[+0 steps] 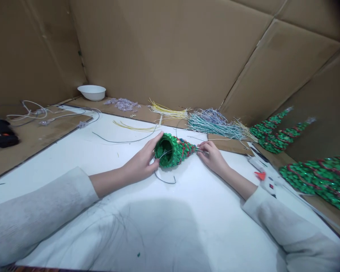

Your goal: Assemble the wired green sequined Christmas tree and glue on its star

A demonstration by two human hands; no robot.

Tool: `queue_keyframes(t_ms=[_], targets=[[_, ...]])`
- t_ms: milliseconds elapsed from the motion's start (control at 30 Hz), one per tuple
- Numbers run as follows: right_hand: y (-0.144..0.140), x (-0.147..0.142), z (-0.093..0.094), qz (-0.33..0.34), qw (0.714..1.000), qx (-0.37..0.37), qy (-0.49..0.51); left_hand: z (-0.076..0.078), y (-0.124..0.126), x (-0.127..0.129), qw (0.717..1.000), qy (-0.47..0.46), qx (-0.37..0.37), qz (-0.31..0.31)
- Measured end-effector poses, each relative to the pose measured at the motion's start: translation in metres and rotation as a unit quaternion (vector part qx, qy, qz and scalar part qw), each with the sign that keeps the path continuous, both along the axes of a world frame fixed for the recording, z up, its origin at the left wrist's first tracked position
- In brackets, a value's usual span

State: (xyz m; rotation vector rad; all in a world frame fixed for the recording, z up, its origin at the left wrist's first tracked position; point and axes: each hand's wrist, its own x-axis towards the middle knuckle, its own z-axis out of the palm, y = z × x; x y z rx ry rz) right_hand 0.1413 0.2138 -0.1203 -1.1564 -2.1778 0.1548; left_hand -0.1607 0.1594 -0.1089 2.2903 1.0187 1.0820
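Note:
A green beaded cone (172, 150) with red trim lies on its side on the white table (187, 226), its hollow base turned toward me. My left hand (141, 163) grips the cone's wide open end. My right hand (214, 156) pinches a thin wire at the cone's pointed tip. A dark wire (164, 180) curls out from under the cone onto the table.
Bundles of teal (215, 126) and yellow wires (167, 110) lie behind the cone. Finished green beaded trees (274, 134) (320, 179) rest at right. A glue gun (265, 177), a white bowl (91, 92), clear beads (123, 104) and a black tool (0, 133) sit around. Cardboard walls enclose the space.

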Motion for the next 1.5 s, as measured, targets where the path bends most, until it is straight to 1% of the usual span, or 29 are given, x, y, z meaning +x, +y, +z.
queue_keyframes(t_ms=[133,233,300,333,467,600,667,767,900,1000,1067,1167,1300,1400,1500], targets=[[-0.001,-0.002,-0.001,-0.003,1.0,0.004,-0.009,-0.001,-0.005,-0.004,0.999,0.047,0.012,0.01],[-0.001,-0.002,-0.002,-0.006,1.0,0.008,-0.008,-0.004,-0.009,-0.007,0.993,0.091,0.021,0.066],[0.0,-0.002,-0.003,-0.007,1.0,0.012,-0.005,-0.006,-0.01,-0.01,0.987,0.11,0.043,0.108],[0.001,-0.002,-0.004,-0.007,1.0,0.015,-0.004,-0.006,-0.009,-0.011,0.984,0.119,0.055,0.119],[0.003,-0.003,-0.005,-0.008,1.0,0.025,-0.008,-0.002,0.001,-0.013,0.975,0.169,0.091,0.112],[0.002,-0.004,-0.004,-0.009,0.999,0.029,-0.019,0.008,0.011,-0.007,0.966,0.205,0.108,0.11],[0.001,-0.005,-0.004,-0.011,0.999,0.028,-0.026,0.014,0.015,-0.002,0.963,0.229,0.098,0.099],[0.0,-0.006,-0.004,-0.016,0.999,0.023,-0.033,0.023,0.019,0.003,0.956,0.274,0.059,0.089],[-0.001,-0.007,-0.004,-0.021,0.999,0.017,-0.037,0.031,0.023,0.008,0.942,0.32,0.014,0.097],[-0.001,-0.007,-0.004,-0.023,0.999,0.016,-0.038,0.037,0.023,0.012,0.932,0.348,-0.001,0.101],[-0.001,-0.008,-0.005,-0.023,0.999,0.018,-0.038,0.04,0.023,0.017,0.925,0.363,-0.008,0.115],[0.001,-0.008,-0.006,-0.022,0.999,0.024,-0.032,0.043,0.024,0.022,0.916,0.375,-0.019,0.139],[0.002,-0.008,-0.007,-0.026,0.999,0.03,-0.019,0.044,0.027,0.024,0.912,0.379,-0.038,0.153],[0.001,-0.008,-0.006,-0.026,0.999,0.028,-0.015,0.044,0.03,0.024,0.911,0.378,-0.049,0.155],[0.001,-0.009,-0.006,-0.026,0.999,0.026,-0.017,0.044,0.033,0.025,0.916,0.369,-0.059,0.144]])
